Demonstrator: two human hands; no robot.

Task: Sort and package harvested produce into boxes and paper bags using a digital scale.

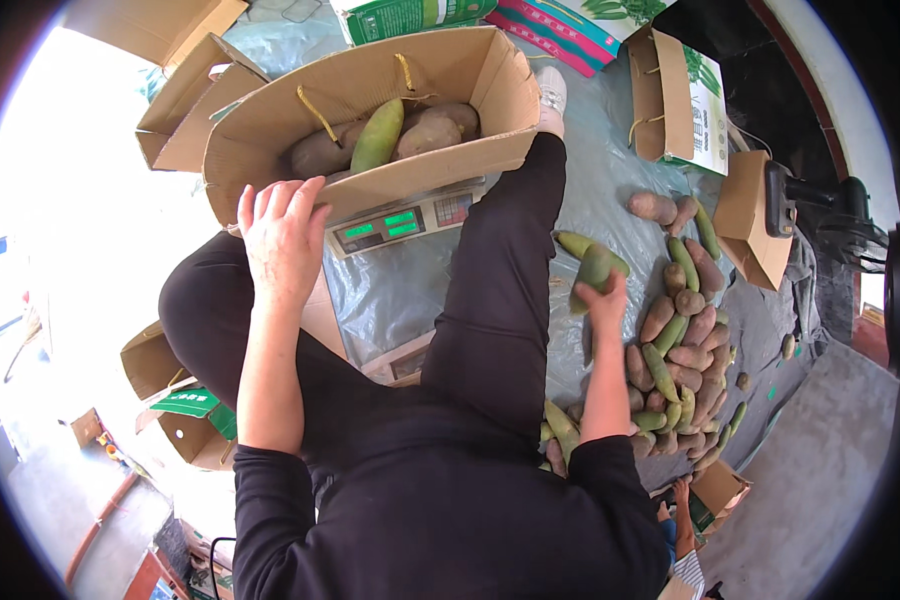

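Observation:
An open cardboard box (370,205) with yellow cord handles stands on a digital scale (400,225) with green lit displays. Inside it a green radish (378,138) lies on top of several brown, potato-like tubers (430,137). My left hand (278,235) is hooked by its fingers over the box's near left rim. To the right of my leg, my right hand (604,300) is closed round another green radish (598,266), partly covered by my fingers. A further green radish (574,242) shows just behind it.
At right, a heap of brown tubers (690,355) and green radishes spreads over plastic sheeting (600,170). More cartons (675,95) stand at the back, left and right. A black fan-like device (830,205) is at far right; another person's arm (683,515) shows lower right.

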